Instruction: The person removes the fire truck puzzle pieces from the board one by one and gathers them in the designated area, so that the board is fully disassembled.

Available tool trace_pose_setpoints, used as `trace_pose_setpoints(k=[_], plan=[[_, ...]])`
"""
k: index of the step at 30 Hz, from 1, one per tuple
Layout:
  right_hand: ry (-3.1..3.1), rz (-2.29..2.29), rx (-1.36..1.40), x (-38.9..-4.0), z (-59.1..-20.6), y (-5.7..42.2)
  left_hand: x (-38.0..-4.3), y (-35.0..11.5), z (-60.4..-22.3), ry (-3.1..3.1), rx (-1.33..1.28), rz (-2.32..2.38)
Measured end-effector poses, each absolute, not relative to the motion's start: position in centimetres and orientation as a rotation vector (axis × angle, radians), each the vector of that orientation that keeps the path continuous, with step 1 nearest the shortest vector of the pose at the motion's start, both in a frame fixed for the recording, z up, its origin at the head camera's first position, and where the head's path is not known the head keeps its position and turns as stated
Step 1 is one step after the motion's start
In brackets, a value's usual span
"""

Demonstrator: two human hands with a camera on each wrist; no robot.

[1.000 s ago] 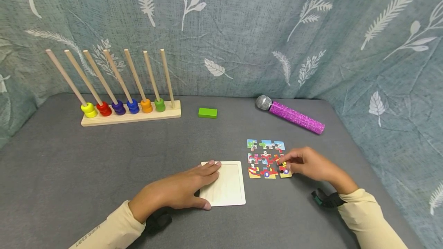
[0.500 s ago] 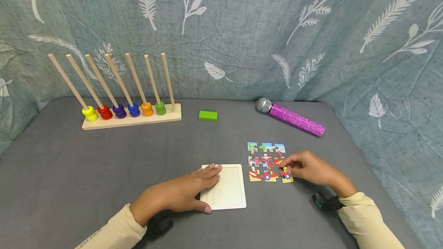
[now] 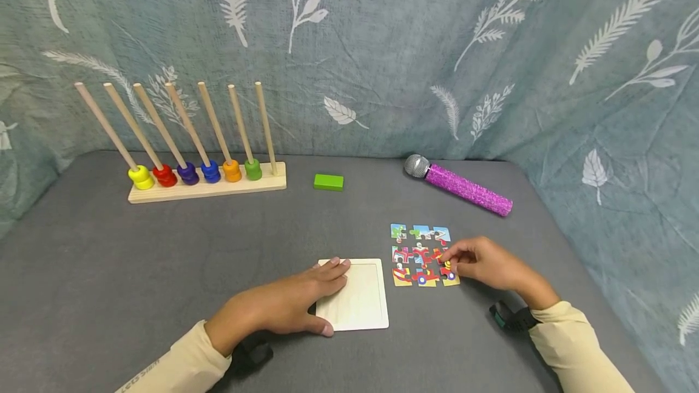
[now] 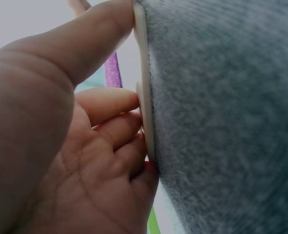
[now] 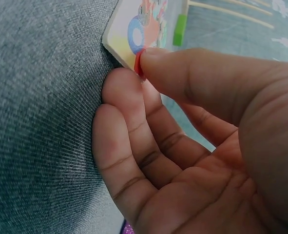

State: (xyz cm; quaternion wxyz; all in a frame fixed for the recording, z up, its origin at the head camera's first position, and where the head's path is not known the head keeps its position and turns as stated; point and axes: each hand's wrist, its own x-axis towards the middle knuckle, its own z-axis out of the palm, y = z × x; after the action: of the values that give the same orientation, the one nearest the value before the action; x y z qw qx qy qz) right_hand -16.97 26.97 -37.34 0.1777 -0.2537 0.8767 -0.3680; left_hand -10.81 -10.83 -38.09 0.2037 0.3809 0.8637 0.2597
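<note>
My left hand [image 3: 292, 299] rests on a square wooden puzzle tray [image 3: 363, 296], fingers extended over its left side and thumb at the lower left corner. In the left wrist view the tray's pale edge [image 4: 144, 83] stands against the fingertips. To the right lie several picture puzzle pieces [image 3: 420, 253] in three rows, slightly apart. My right hand [image 3: 486, 264] pinches the lower right puzzle piece [image 3: 451, 280], yellow with a blue wheel. The right wrist view shows the thumb at that piece's edge [image 5: 118, 54], other fingers curled beside it; the index fingertip is hidden.
A wooden peg stand [image 3: 207, 190] with coloured rings is at the back left. Right of it lies a green block [image 3: 328, 182]. Behind the puzzle is a glittery purple microphone [image 3: 464, 188]. A leaf-patterned cloth [image 3: 349, 65] hangs along the grey table's [image 3: 218, 241] back.
My right hand has moved slightly left, and the lower right puzzle piece has slid left towards its neighbour. The left hand and tray have stayed put.
</note>
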Motion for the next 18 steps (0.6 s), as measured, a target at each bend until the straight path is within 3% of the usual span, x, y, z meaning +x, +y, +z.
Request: trace_pose_setpoints(k=[11, 18], plan=[[2.546, -1.047, -0.769, -17.7, -37.0, 27.0, -10.9, -11.0, -37.8, 2.402, 1.050, 0.737], [2.627, -1.010, -0.651, -18.3, -35.6, 27.0, -11.1, -11.0, -37.9, 2.418, 1.050, 0.720]])
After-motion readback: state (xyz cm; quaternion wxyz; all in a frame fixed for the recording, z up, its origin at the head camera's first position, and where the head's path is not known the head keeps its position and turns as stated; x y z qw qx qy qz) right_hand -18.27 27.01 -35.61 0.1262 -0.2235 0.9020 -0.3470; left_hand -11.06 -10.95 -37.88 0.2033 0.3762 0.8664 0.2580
